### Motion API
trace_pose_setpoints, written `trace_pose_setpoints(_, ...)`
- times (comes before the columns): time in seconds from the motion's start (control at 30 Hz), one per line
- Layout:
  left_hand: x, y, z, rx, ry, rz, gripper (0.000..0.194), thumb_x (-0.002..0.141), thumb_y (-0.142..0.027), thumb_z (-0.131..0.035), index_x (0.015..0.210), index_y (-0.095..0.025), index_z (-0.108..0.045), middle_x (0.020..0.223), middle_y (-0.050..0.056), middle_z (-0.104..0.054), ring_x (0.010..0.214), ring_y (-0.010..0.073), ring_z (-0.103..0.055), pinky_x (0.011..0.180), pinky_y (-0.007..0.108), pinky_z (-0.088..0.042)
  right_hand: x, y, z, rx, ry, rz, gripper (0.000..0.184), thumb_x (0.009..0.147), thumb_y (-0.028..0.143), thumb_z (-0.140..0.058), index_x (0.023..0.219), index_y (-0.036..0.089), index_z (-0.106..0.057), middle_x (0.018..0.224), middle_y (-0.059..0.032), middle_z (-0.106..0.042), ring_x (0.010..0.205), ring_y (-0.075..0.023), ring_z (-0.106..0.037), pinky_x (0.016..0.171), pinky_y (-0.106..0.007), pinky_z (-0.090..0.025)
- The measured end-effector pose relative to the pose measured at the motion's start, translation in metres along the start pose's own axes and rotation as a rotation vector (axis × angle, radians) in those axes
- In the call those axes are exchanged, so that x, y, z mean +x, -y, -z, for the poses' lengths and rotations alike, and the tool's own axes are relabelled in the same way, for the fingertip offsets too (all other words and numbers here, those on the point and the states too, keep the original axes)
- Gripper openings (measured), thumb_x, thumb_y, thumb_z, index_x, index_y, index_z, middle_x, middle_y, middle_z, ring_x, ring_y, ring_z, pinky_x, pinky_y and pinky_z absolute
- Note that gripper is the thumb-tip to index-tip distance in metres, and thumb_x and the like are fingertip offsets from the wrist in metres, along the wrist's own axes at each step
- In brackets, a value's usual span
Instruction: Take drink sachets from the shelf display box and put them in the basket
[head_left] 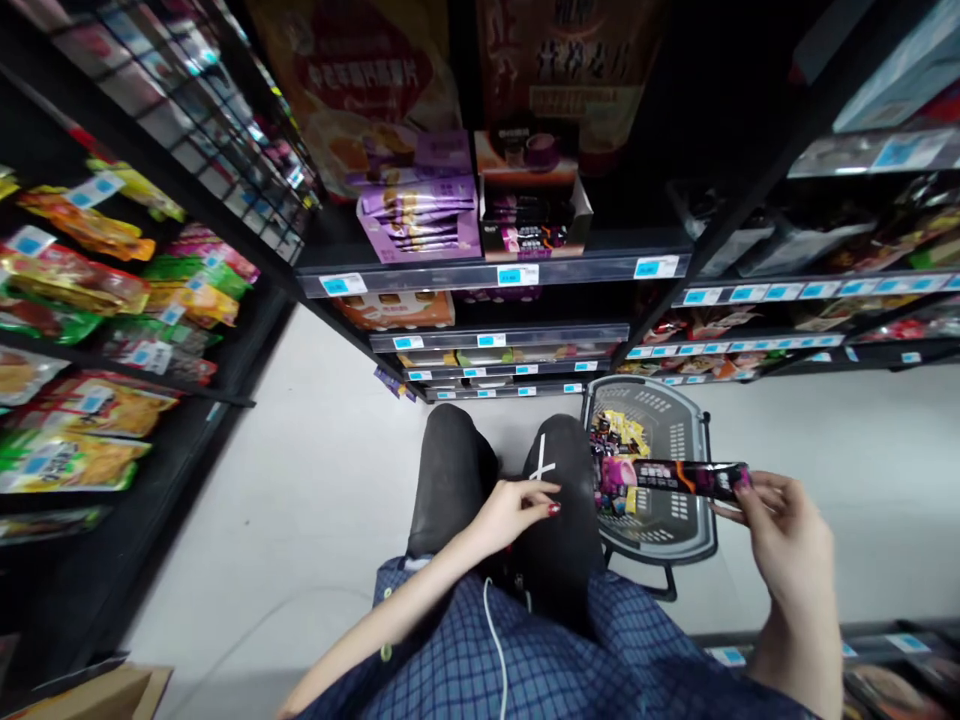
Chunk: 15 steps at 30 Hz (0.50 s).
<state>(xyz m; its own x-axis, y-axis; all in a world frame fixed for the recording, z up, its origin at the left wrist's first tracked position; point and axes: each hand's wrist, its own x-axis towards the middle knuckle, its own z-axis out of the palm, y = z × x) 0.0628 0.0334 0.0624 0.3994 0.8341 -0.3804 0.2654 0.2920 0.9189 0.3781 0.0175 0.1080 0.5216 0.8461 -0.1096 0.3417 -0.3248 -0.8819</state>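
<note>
My right hand (791, 535) pinches one end of a long dark stick packet (686, 478) with purple and orange print. The packet lies level above the right part of a grey shopping basket (660, 395), its far end over several yellow and dark packets (619, 435) inside. Over my thighs, my left hand (517, 512) holds nothing, with its thumb and fingers apart. In front of me on the shelf, an open carton (536, 215) contains similar dark stick packets. Beside it stands a purple box (424, 215) of purple stick packets.
Black shelves with price tags (517, 274) rise in front. Bagged snacks (82, 280) fill the rack on the left, and more goods (739, 325) line the right shelves. A cardboard box (127, 690) is at the lower left. A white cable (495, 640) hangs over my shirt.
</note>
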Motion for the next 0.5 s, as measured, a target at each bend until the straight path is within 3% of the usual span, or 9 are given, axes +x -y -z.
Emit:
trace_pose_setpoints(0.1,0.000,0.008,0.007,0.009,-0.023,0.026,0.035,0.078,-0.032,-0.061,0.106,-0.011,-0.068,0.094,0.009,-0.074,0.088,0.0194,-0.069,0.081,0.027,-0.050,-0.004,-0.065,0.001,-0.005,0.045,-0.154,0.058,0.071,0.041,-0.061,0.122,0.017,-0.049,0.068,0.0013,-0.062,0.053,-0.0159,-0.064,0.057,-0.031,-0.056)
trace_pose_setpoints(0.27,0.004,0.011,0.015,0.051,-0.039,0.063,0.034,0.080,-0.036,-0.058,0.105,-0.015,-0.068,0.096,0.007,-0.073,0.086,0.0185,-0.069,0.078,0.027,-0.052,-0.012,-0.143,-0.037,-0.227,0.001,-0.277,0.035,0.079,0.041,-0.054,0.098,0.012,-0.062,0.065,-0.0037,-0.063,0.064,-0.0216,-0.066,0.063,-0.035,-0.054)
trace_pose_setpoints(0.4,0.011,0.007,0.015,0.060,-0.023,0.038,0.034,0.081,-0.034,-0.057,0.106,-0.013,-0.067,0.101,0.008,-0.072,0.094,0.0194,-0.068,0.083,0.029,-0.051,-0.007,-0.170,-0.079,-0.345,-0.046,-0.335,0.026,0.086,0.035,-0.056,0.098,0.012,-0.060,0.087,-0.0051,-0.065,0.079,-0.0169,-0.063,0.073,-0.036,-0.053)
trace_pose_setpoints(0.5,0.016,0.004,0.015,0.120,0.001,-0.014,0.031,0.083,-0.031,-0.054,0.105,-0.014,-0.068,0.102,0.008,-0.072,0.094,0.0186,-0.068,0.084,0.029,-0.051,-0.004,-0.167,-0.105,-0.374,-0.040,-0.261,0.028,0.089,0.034,-0.054,0.109,0.014,-0.057,0.105,-0.0062,-0.062,0.089,-0.0165,-0.062,0.078,-0.037,-0.052)
